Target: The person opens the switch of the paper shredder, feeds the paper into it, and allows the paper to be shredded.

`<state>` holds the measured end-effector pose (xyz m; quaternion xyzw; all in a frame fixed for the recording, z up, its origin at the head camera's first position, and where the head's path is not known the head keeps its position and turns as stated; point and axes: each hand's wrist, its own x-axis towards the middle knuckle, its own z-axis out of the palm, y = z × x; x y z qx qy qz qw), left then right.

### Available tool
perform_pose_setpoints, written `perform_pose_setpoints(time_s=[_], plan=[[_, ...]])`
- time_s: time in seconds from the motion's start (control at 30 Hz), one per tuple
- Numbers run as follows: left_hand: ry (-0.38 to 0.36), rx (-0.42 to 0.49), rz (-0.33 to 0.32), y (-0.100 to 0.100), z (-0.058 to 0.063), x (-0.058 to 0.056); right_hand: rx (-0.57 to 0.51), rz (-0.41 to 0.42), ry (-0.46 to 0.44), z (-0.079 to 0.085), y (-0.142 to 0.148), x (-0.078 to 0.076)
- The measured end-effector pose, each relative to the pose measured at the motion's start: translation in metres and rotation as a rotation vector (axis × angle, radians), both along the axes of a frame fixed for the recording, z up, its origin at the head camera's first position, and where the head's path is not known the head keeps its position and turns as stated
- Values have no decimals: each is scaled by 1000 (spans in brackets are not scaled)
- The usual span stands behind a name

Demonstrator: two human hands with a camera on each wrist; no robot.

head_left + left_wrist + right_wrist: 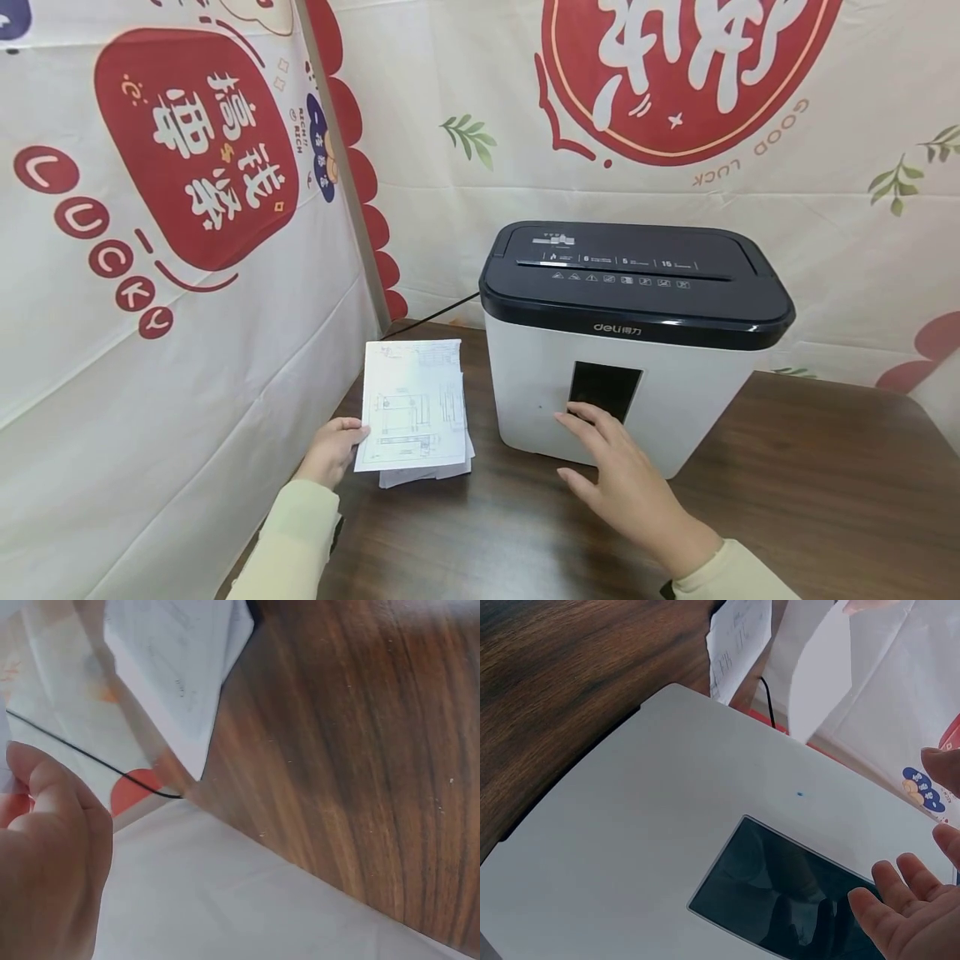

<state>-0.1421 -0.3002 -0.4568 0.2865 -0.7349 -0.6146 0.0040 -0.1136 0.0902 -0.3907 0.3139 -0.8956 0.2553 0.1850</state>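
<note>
My left hand (pixel 332 450) pinches the left edge of a printed sheet of paper (pixel 412 404) between thumb and fingers. In the right wrist view that sheet (pixel 821 671) is raised above the table, apart from the pile. Under it in the head view lies a stack of papers (pixel 408 477), its lower edge showing. My right hand (pixel 626 483) is empty, fingers spread and slightly bent, in front of a paper shredder (pixel 540 383). The shredder has a white bin, a dark window (pixel 606 388) and a black top with a long feed slot (pixel 622 272).
A brown wooden table (pixel 840 467) carries the shredder and the papers. A black cord (pixel 438 314) runs from behind the shredder to the left. Printed cloth (pixel 450 208) hangs behind the table, and more cloth (pixel 187 400) hangs along its left side.
</note>
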Motion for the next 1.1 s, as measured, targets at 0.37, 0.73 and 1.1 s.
perform_pose_setpoints(time_s=[0.37,0.73,1.1], plan=[[146,117,3,6,21,18,12,-19,-11,2,2,1],[314,274,10,16,45,22,-3,-28,-5,5,4,1],[434,413,18,32,70,29,-7,-48,-9,11,6,1]])
